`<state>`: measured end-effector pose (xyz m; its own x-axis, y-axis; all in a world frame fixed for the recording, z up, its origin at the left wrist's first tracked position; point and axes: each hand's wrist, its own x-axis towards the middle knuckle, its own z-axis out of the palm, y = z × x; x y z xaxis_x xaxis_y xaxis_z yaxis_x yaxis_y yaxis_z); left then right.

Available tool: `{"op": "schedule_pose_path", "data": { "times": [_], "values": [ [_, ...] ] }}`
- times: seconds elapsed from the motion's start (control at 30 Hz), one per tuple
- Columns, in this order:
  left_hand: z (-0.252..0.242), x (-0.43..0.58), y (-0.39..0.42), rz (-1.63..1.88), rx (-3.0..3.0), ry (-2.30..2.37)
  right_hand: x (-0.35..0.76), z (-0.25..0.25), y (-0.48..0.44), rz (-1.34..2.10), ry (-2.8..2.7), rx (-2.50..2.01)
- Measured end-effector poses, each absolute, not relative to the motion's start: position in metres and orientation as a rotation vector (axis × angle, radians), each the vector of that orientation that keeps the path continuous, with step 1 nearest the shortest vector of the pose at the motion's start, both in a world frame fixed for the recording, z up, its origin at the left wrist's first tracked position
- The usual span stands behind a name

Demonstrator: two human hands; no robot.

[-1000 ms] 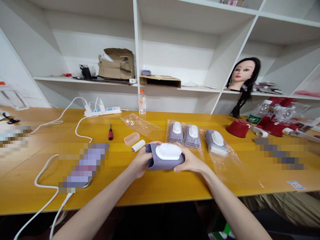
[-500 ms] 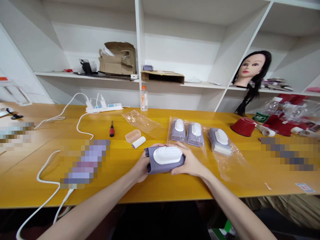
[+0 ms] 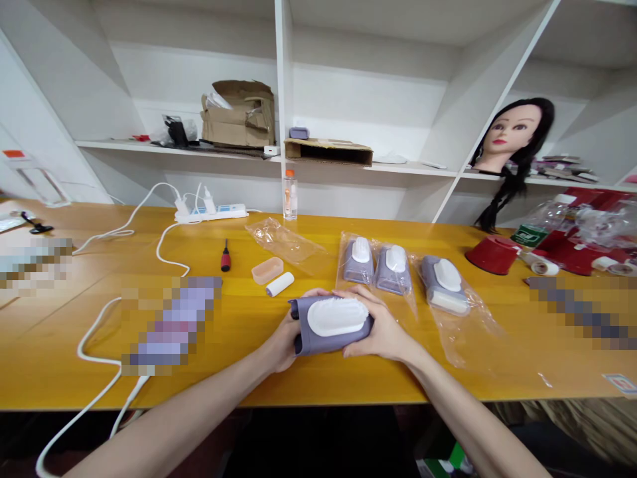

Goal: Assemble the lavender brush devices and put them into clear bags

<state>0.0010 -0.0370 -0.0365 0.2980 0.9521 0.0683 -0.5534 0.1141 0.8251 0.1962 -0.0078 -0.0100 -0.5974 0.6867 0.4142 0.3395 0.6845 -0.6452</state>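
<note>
Between my two hands is a purple-grey device (image 3: 332, 325) with a white oval bristled pad on top, held just above the table's front part. My left hand (image 3: 283, 342) grips its left end, where a dark opening shows. Around the right end my right hand (image 3: 381, 325) is wrapped, thumb in front and fingers behind. Behind the device lie a white roller (image 3: 280, 284) and a peach-coloured open case (image 3: 267, 270). Three similar devices rest to the right on or in clear plastic, one of them (image 3: 446, 282) nearest my right hand.
A red screwdriver (image 3: 225, 257) and a clear plastic bag (image 3: 283, 240) lie farther back. At left are a blurred phone-like object (image 3: 174, 322), white cables and a power strip (image 3: 213, 212). A red cup (image 3: 492, 255) stands right; a clear bottle (image 3: 290, 196) stands by the shelf.
The view has shifted slightly, so most objects sit a little farther right. The device's right end looks slightly more raised; both hands keep their hold.
</note>
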Motion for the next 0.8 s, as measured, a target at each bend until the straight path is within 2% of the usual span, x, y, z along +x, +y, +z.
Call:
{"op": "schedule_pose_path", "data": {
  "times": [0.33, 0.6, 0.8],
  "values": [
    [-0.025, -0.003, -0.029, 1.188, 0.861, 0.548, 0.195, 0.001, -0.004, 0.766, -2.225, -0.772],
    [-0.012, -0.017, -0.036, 0.968, 0.588, 0.446, 0.199, 0.0, -0.004, 0.756, -2.136, -0.749],
    [-0.008, -0.014, -0.041, 1.018, 0.631, 0.47, 0.203, 0.002, -0.002, 0.825, -2.096, -0.703]
  ]
}}
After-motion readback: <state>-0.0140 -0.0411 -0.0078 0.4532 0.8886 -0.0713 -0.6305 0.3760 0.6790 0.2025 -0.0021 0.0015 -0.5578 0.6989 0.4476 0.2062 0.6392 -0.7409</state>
